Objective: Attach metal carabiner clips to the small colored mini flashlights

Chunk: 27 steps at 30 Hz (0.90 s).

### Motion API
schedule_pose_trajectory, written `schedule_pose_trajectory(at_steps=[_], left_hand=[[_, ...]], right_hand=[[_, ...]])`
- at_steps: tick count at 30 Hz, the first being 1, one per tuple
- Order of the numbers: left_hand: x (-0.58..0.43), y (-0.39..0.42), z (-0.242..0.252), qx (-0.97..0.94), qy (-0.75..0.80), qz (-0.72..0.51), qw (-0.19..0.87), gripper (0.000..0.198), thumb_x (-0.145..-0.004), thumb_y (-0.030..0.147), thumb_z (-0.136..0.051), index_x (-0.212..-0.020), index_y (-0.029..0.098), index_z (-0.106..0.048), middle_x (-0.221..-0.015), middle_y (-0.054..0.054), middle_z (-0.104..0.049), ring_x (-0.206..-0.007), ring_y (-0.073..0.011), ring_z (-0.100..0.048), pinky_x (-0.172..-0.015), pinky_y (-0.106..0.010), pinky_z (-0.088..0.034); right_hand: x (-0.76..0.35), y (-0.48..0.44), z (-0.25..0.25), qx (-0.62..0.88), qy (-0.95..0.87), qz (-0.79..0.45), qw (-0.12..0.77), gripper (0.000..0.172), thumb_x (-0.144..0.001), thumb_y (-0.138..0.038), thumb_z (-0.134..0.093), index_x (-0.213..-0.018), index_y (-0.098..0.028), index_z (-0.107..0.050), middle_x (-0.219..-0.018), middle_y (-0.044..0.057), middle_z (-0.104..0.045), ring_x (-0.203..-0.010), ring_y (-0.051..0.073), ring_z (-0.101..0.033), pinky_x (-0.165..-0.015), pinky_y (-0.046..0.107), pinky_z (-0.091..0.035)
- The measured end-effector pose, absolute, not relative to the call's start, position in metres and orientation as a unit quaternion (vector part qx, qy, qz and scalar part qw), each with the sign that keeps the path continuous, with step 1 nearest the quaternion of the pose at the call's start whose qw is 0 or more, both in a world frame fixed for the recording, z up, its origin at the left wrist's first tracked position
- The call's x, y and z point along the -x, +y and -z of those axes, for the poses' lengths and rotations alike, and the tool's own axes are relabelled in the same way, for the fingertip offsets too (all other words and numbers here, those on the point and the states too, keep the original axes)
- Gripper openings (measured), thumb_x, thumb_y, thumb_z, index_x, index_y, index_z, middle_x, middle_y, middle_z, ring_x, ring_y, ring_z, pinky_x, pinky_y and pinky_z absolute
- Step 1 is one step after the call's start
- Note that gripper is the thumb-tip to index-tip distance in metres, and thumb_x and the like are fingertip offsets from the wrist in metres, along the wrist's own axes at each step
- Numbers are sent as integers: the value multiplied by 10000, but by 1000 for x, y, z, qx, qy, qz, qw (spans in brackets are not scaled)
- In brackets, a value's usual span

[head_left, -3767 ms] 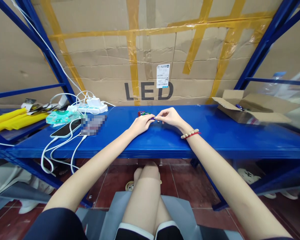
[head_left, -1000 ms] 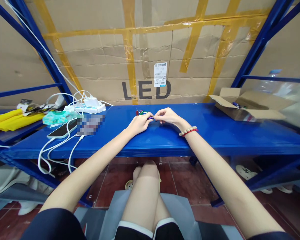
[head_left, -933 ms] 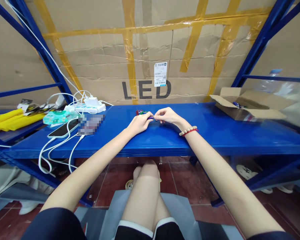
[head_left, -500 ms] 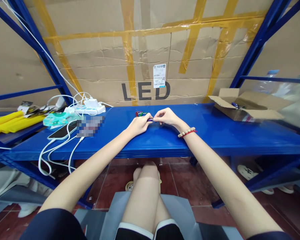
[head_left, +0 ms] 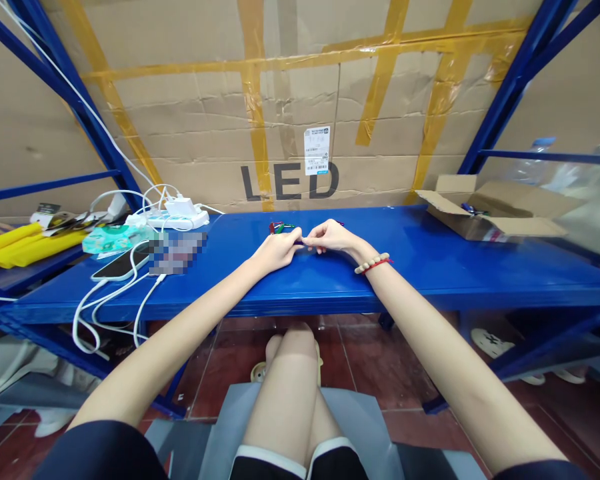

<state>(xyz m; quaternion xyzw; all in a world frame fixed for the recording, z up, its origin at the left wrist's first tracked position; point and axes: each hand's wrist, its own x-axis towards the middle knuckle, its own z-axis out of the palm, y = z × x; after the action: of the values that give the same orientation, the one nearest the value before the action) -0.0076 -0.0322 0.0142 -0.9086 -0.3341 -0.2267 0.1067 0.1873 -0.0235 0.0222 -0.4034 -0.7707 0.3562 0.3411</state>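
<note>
My left hand is closed around a small dark purple piece, most of which the fingers hide. Its kind cannot be made out. My right hand, with a beaded bracelet and a red cord at the wrist, pinches with thumb and forefinger right against the left fingertips. Whether it grips the end of the same piece is hidden. Just behind the left hand lie small shiny red and green pieces on the blue table. A small dark bit shows behind the right hand.
An open cardboard box with small items inside stands at the right. On the left are a phone, white cables, a power strip, a tissue pack and yellow items. A large carton rises behind the table.
The purple piece shows less between my hands now. A small dark bit has come into sight behind my right hand. Both hands stay in nearly the same place.
</note>
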Motion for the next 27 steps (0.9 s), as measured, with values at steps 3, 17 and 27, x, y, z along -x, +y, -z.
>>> schedule_pose_trajectory(at_steps=[3, 17, 27], left_hand=[[8, -32, -14, 905, -331, 244, 108, 74, -917, 217, -435, -940, 172, -488, -905, -92, -677, -841, -226, -659, -647, -276, -468], [4, -34, -16, 886, -370, 275, 56, 117, -911, 229, -438, -978, 201, -529, -967, -65, -686, -894, -213, -656, -701, -274, -488], [0, -35, -18, 860, -423, 285, 25, 190, -921, 238, -413, -1055, 232, -546, -1031, -49, -692, -925, -219, -657, -738, -305, -505]], right_hand=[[-187, -27, -25, 406, -762, -377, 336, 435, -623, -545, -725, -580, -121, -639, -488, 2, -556, -457, 62, -456, -472, 206, -361], [-182, -32, -31, 438, -721, -391, 367, 450, -543, -550, -769, -586, -121, -642, -490, -4, -552, -463, 68, -469, -449, 204, -343], [-183, -20, -24, 414, -740, -339, 407, 478, -530, -524, -783, -734, -102, -690, -588, 34, -634, -440, 80, -509, -430, 212, -387]])
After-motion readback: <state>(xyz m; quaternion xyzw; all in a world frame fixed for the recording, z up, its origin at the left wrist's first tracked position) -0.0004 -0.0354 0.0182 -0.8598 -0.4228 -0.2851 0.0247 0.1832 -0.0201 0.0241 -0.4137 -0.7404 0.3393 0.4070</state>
